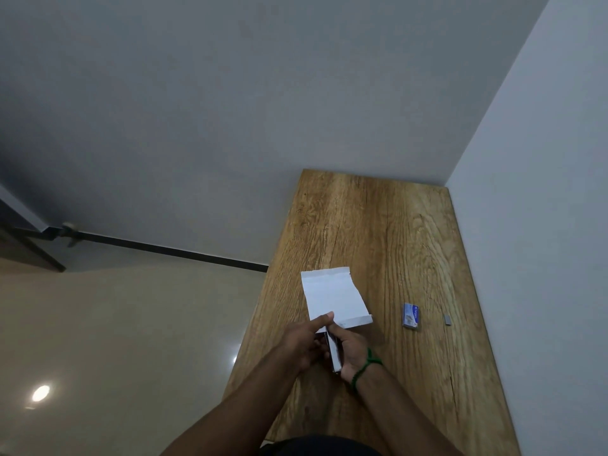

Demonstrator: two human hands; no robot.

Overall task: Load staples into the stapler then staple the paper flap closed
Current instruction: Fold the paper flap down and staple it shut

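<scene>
Head camera looks down a long oak-grain wooden bench (394,241) that runs away from the person into the wall corner. Biggest thing on it is a white folded paper sheet (332,294), close to the bench's left edge. Its near end looks raised, judging by the shadow under it. A narrow folded band runs along that near edge, and that's the flap, I'd say.

Left hand (302,343) comes in from the left, grip pinched on the paper's near-left corner, one digit laid straight across the top. Right hand (353,355), green cord bracelet (367,368) at the wrist, has its grip wrapped round a slim silver metal stapler (334,358).

Now the key line: the stapler's long axis points away from the person, straight at that near corner. Its nose sits right at the paper's edge, just beneath the left digit. Whether the paper is inside the mouth, I can't tell.

Off to the right, well apart, sits a small blue cardboard staple box (411,319). Beyond it a tiny grey strip of staples (447,318) lies loose. Loading looks done by my read, so the squeeze falls to the right hand, with the rest of the flap running off to the right of the nose.
</scene>
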